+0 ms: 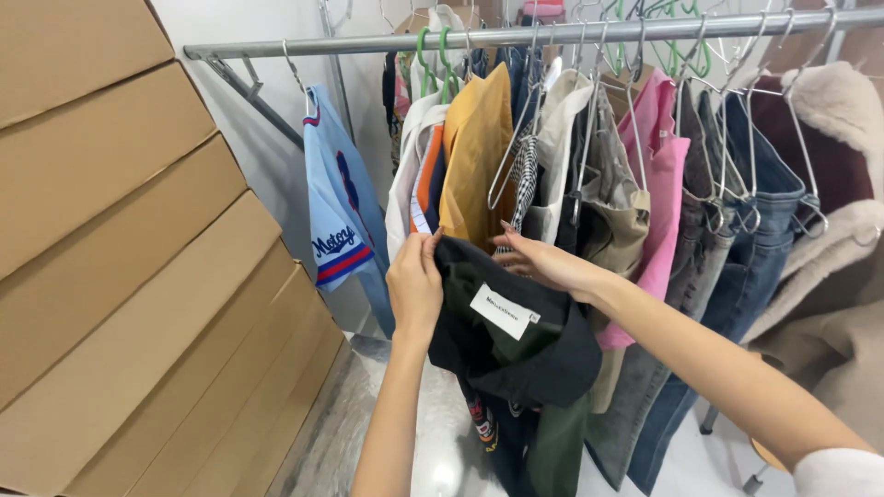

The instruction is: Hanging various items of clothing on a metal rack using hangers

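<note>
A dark black-green garment (511, 354) with a white rectangular label hangs low in front of a metal clothes rail (368, 42). My left hand (414, 281) pinches its upper left edge. My right hand (543, 260) grips its upper right edge, fingers reaching in among the hanging clothes. Just behind the hands hang a mustard yellow garment (479, 156) and a black-and-white checked piece (523, 179) on wire hangers.
Stacked brown cardboard boxes (120, 230) fill the left side. A light blue jersey (336, 212) hangs apart at the rail's left. To the right hang a pink top (661, 184), blue jeans (764, 230) and a beige fleece coat (838, 267). The floor below is pale.
</note>
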